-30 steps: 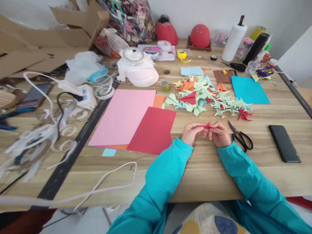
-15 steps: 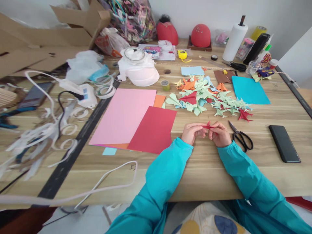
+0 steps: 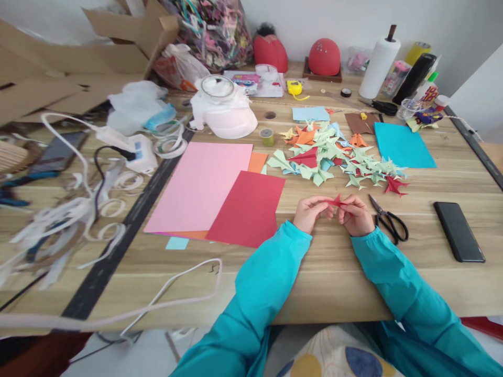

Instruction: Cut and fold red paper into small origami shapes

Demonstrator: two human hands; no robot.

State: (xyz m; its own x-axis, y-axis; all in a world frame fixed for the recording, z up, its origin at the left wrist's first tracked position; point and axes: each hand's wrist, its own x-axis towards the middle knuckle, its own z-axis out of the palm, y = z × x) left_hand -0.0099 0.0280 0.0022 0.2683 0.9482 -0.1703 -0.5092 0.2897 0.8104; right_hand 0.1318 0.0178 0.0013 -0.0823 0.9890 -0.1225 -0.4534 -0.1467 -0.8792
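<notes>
Both hands meet over the wooden table (image 3: 334,272) near its front edge, pinching a small folded red paper piece (image 3: 336,201). My left hand (image 3: 310,213) holds its left end with fingers closed. My right hand (image 3: 357,215) grips the right end, fingers curled. Just beyond them lies a pile of folded paper shapes (image 3: 334,154) in green, orange, red and blue. Black scissors (image 3: 387,220) rest right beside my right hand.
A red sheet (image 3: 249,209) overlaps a pink sheet (image 3: 202,183) to the left. A black phone (image 3: 458,230) lies at the right, a cyan sheet (image 3: 403,145) behind it. White straps, tape rolls (image 3: 168,146) and cardboard crowd the left; a paper towel roll (image 3: 379,65) stands at the back.
The hands have barely shifted; the red paper piece has turned slightly between the fingers. Nothing else on the table has moved.
</notes>
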